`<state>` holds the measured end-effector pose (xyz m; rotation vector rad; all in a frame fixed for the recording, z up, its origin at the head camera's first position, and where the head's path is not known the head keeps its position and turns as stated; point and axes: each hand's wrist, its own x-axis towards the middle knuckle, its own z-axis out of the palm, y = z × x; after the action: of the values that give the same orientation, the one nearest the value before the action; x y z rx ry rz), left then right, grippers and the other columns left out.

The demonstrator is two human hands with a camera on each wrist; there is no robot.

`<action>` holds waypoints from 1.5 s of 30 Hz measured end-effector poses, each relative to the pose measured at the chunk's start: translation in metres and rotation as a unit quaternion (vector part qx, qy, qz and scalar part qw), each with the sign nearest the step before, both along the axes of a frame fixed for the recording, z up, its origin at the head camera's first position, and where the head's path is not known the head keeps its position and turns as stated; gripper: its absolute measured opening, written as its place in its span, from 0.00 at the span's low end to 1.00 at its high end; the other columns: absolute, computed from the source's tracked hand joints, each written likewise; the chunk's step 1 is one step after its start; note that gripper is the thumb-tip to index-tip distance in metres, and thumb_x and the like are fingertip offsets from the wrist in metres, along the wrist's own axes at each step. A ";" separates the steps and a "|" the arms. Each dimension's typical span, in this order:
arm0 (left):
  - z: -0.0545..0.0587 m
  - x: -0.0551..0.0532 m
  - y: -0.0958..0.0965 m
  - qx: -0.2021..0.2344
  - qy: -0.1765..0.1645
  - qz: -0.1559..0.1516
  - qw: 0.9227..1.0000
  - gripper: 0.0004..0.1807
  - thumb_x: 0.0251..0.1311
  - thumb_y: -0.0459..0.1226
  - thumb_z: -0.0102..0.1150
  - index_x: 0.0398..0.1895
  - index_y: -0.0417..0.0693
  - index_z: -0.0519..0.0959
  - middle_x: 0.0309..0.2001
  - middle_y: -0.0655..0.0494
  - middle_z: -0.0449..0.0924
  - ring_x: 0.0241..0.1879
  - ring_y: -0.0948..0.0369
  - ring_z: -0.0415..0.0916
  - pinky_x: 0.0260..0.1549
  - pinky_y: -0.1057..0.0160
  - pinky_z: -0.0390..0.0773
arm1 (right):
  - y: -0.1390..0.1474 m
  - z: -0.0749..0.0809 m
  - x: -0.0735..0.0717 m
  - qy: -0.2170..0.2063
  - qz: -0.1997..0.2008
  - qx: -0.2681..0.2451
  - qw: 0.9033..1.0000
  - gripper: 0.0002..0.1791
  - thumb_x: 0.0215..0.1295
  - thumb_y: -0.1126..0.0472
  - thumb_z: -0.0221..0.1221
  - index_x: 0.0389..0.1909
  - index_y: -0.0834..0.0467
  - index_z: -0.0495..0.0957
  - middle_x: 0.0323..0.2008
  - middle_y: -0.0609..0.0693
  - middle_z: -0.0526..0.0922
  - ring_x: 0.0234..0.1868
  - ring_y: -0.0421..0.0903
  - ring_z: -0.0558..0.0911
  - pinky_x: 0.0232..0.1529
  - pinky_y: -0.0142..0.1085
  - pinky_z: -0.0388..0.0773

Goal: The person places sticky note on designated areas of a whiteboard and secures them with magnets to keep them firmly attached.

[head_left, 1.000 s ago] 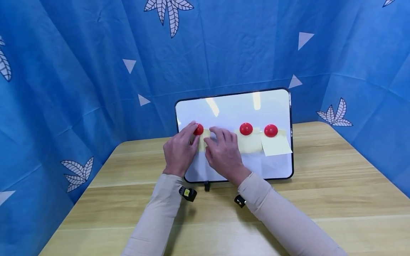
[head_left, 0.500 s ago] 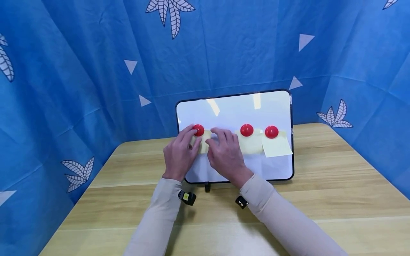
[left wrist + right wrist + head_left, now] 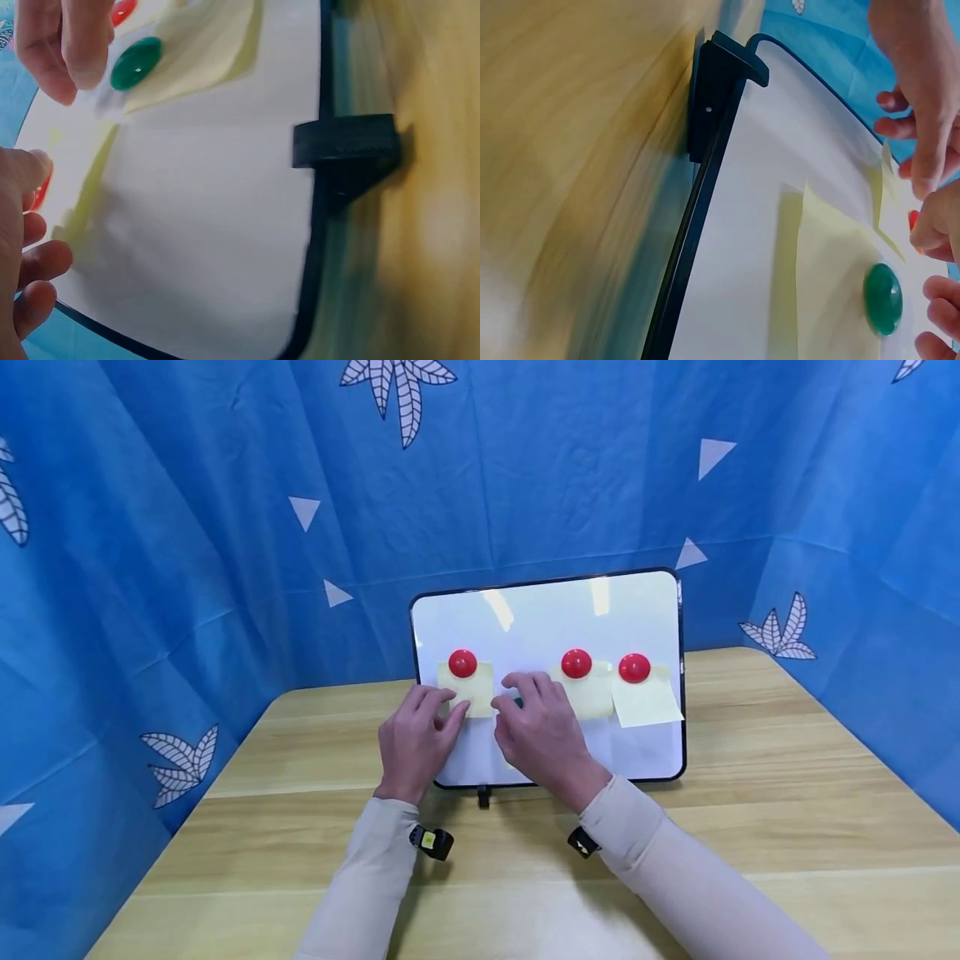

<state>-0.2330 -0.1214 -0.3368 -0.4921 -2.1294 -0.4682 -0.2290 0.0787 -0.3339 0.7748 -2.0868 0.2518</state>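
Note:
A white magnetic board stands upright on the wooden table. Three red magnets pin yellow notes to it: the left red magnet on the left note, and the other two to the right. My left hand hovers at the left note's lower corner, fingers relaxed. My right hand covers a fourth note pinned by a green magnet. Its fingertips sit just beside that magnet without gripping it. The green magnet shows bare in the right wrist view too.
Blue patterned cloth walls the table at the back and on both sides. A black foot clip props the board's bottom edge. Bare table lies in front of the board and to its right.
Both hands have drawn down and back from the left red magnet. The left note and its magnet now show fully, and the right hand has shifted slightly right.

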 end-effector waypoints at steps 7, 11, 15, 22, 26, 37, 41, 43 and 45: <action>-0.011 0.001 -0.006 0.004 -0.001 0.005 1.000 0.13 0.58 0.44 0.72 0.38 0.44 0.85 0.33 0.52 0.79 0.22 0.60 0.76 0.21 0.64 0.78 | 0.006 -0.003 0.006 -0.013 0.005 0.003 1.000 0.15 0.52 0.55 0.72 0.38 0.59 0.85 0.48 0.59 0.81 0.48 0.56 0.77 0.42 0.45 0.79; -0.015 0.004 -0.009 0.003 0.008 -0.002 1.000 0.11 0.59 0.42 0.71 0.35 0.43 0.85 0.30 0.52 0.78 0.21 0.60 0.75 0.21 0.64 0.77 | 0.010 -0.004 0.010 -0.012 0.006 0.009 1.000 0.14 0.54 0.55 0.70 0.37 0.59 0.85 0.46 0.59 0.81 0.46 0.56 0.77 0.41 0.46 0.78; -0.018 0.004 -0.010 0.006 0.021 -0.016 1.000 0.09 0.60 0.40 0.69 0.31 0.42 0.84 0.28 0.52 0.79 0.20 0.60 0.74 0.19 0.65 0.77 | 0.016 -0.003 0.015 -0.011 0.006 0.006 1.000 0.10 0.56 0.56 0.67 0.34 0.59 0.84 0.43 0.58 0.80 0.45 0.57 0.77 0.40 0.47 0.77; -0.015 0.006 -0.013 0.022 0.029 -0.030 0.999 0.10 0.62 0.39 0.66 0.29 0.41 0.83 0.26 0.51 0.78 0.19 0.60 0.73 0.18 0.63 0.77 | 0.030 0.001 0.027 -0.037 -0.008 0.019 0.999 0.10 0.56 0.57 0.68 0.34 0.59 0.84 0.42 0.56 0.81 0.44 0.55 0.77 0.40 0.46 0.78; -0.014 0.007 -0.019 0.033 0.032 -0.028 0.999 0.11 0.64 0.39 0.64 0.28 0.41 0.83 0.26 0.51 0.78 0.20 0.59 0.75 0.18 0.62 0.77 | 0.039 0.004 0.032 -0.044 -0.010 0.025 0.999 0.11 0.53 0.57 0.70 0.33 0.59 0.85 0.42 0.56 0.82 0.43 0.55 0.78 0.39 0.46 0.79; -0.016 0.008 -0.030 0.039 0.047 -0.022 0.998 0.10 0.63 0.37 0.63 0.26 0.41 0.81 0.25 0.51 0.77 0.19 0.58 0.74 0.17 0.61 0.76 | 0.055 0.006 0.035 -0.076 -0.011 0.023 0.997 0.13 0.52 0.57 0.71 0.37 0.59 0.86 0.43 0.56 0.83 0.44 0.55 0.79 0.43 0.47 0.78; -0.017 0.010 -0.029 0.039 0.041 -0.028 0.998 0.09 0.62 0.37 0.64 0.26 0.42 0.82 0.23 0.52 0.77 0.19 0.58 0.74 0.17 0.61 0.76 | 0.060 0.010 0.034 -0.072 -0.012 0.021 0.997 0.13 0.52 0.57 0.71 0.36 0.59 0.86 0.42 0.57 0.83 0.43 0.55 0.79 0.41 0.47 0.79; -0.017 0.011 -0.027 0.039 0.035 -0.031 0.998 0.08 0.61 0.37 0.65 0.27 0.42 0.82 0.23 0.52 0.78 0.19 0.59 0.74 0.17 0.61 0.76 | 0.063 0.012 0.034 -0.071 -0.014 0.021 0.997 0.13 0.52 0.57 0.71 0.36 0.60 0.86 0.41 0.57 0.84 0.43 0.55 0.79 0.40 0.47 0.79; -0.017 0.012 -0.025 0.033 0.029 -0.036 0.998 0.08 0.60 0.36 0.67 0.27 0.42 0.83 0.23 0.52 0.79 0.19 0.59 0.75 0.18 0.61 0.77 | 0.067 0.013 0.035 -0.071 -0.018 0.022 0.997 0.13 0.52 0.57 0.72 0.36 0.60 0.86 0.40 0.56 0.84 0.42 0.55 0.80 0.40 0.48 0.79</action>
<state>-0.2208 -0.1467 -0.3536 -0.5394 -2.0388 -0.5567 -0.1943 0.1453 -0.3207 0.7633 -2.2437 0.2485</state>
